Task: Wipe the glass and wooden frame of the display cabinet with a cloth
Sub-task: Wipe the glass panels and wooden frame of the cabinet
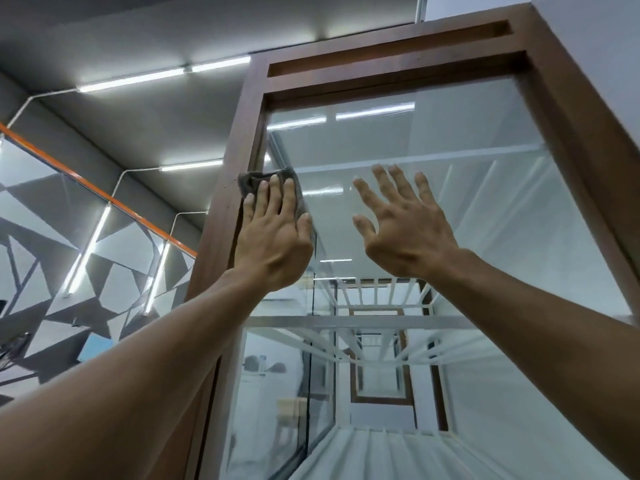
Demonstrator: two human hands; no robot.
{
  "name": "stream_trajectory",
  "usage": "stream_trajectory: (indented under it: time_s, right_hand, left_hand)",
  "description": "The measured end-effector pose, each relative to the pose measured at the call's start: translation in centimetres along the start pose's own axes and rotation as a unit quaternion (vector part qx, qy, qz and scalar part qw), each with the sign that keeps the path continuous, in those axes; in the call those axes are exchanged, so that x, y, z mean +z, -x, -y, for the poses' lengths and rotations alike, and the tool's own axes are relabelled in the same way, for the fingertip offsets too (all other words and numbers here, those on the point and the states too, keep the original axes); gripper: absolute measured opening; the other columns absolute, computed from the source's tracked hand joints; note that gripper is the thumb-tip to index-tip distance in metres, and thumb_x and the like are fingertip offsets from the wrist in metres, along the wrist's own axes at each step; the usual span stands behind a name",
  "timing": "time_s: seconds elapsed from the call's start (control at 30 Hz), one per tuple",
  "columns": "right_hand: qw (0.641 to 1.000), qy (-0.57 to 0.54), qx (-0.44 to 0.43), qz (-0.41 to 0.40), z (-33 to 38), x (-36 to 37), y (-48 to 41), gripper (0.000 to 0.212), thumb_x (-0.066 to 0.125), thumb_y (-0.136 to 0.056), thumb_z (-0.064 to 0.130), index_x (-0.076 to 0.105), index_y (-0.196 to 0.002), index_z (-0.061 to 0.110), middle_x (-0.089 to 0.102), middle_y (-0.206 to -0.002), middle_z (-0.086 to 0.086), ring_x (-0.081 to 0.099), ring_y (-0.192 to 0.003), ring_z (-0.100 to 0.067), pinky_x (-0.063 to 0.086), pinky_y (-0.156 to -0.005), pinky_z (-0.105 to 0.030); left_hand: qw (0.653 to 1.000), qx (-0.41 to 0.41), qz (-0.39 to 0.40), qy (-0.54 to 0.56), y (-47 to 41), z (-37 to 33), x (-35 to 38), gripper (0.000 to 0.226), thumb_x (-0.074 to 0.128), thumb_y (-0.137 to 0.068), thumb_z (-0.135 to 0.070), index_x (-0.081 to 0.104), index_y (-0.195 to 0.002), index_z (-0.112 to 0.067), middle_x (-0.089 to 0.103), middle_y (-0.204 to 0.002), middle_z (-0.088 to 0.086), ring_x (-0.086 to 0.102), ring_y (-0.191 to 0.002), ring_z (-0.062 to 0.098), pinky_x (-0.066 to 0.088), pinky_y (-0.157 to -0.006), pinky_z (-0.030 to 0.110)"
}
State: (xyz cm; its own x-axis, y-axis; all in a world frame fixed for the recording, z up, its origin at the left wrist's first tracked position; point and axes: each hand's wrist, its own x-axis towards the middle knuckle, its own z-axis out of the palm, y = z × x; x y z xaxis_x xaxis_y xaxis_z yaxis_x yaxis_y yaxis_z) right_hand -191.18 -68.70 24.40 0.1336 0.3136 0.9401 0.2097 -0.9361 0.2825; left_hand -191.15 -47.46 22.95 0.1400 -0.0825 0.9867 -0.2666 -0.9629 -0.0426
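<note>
cloth: dark grey cloth (pixel 268 188), looking soft and limp, is lying flat under the left hand (pixel 273 244), straddling the glass edge and the left wooden upright; judging it light, easy to bunch or slip if pressure drops.
hold advice: no pinch needed; a flat palm over the cloth's middle is probably best, fingers spread to keep the corners from folding under.
glass: big front pane (pixel 433 209) of the display cabinet is sitting inside the wooden frame (pixel 221 216); judging it stiff, slick and fragile, so even pressure, no knocks.
frame: brown wood, rigid, likely giving the cloth more drag than the glass.
left hand pose: arm is reaching up and forward, palm pressing toward the cabinet, fingers together and extended over the cloth, thumb lying on the glass side.
left grip: not clamping anything; flat hand pinning the cloth against the surface.
right hand pose: right hand (pixel 405 230) is raised beside it, well onto the pane, fingers splayed wide, palm facing the glass.
right grip: empty and spread; cannot tell whether the fingertips are touching the glass or hovering just off it.
position: cloth is working high up, near the upper left part of the pane.
</note>
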Motion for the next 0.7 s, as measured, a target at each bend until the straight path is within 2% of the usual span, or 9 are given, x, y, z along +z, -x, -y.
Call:
stream_trajectory:
  time_s: [0.13, 0.4, 0.6, 0.7]
  right_hand:
    - [1.000, 0.004, 0.027, -0.003, -1.1, -0.2, 1.2, 0.074, 0.009, -0.094, 0.057, -0.001, -0.163, 0.033, -0.012, -0.172, -0.004, -0.014, -0.158, -0.024, -0.010, -0.127, -0.053]
    - [0.993, 0.030, 0.115, -0.009, -8.1, -2.2, 3.9, 0.073, 0.007, -0.093, 0.055, 0.001, -0.163, 0.035, -0.008, -0.172, -0.008, -0.010, -0.159, -0.025, -0.008, -0.127, -0.054]
    - [0.982, 0.104, 0.153, -0.028, -12.5, -3.7, 6.4, 0.069, 0.007, -0.097, 0.053, 0.005, -0.163, 0.034, 0.002, -0.171, -0.017, -0.009, -0.159, -0.028, -0.010, -0.126, -0.056]
    - [0.977, 0.121, 0.176, -0.027, -13.7, -4.1, 7.8, 0.070, 0.003, -0.096, 0.055, 0.004, -0.163, 0.035, 0.000, -0.171, -0.018, -0.013, -0.158, -0.028, -0.011, -0.125, -0.059]
  left_hand:
    - [0.999, 0.031, -0.002, 0.015, -1.3, -4.2, 1.2, 0.076, 0.008, -0.096, -0.049, -0.007, -0.164, -0.019, -0.014, -0.173, 0.002, -0.018, -0.158, 0.014, -0.019, -0.126, 0.035]
    - [0.995, 0.104, 0.003, 0.008, -4.8, -13.2, 3.3, 0.067, 0.021, -0.109, -0.042, -0.006, -0.165, -0.017, -0.013, -0.173, 0.007, -0.017, -0.159, 0.020, -0.017, -0.127, 0.042]
    - [0.989, 0.147, 0.006, 0.003, -6.0, -18.8, 4.2, 0.066, 0.020, -0.110, -0.041, -0.006, -0.164, -0.016, -0.013, -0.173, 0.007, -0.017, -0.159, 0.021, -0.016, -0.128, 0.045]
    - [0.985, 0.169, 0.011, 0.003, -6.4, -21.7, 4.7, 0.066, 0.020, -0.110, -0.041, -0.005, -0.165, -0.015, -0.012, -0.173, 0.008, -0.017, -0.159, 0.022, -0.015, -0.128, 0.046]
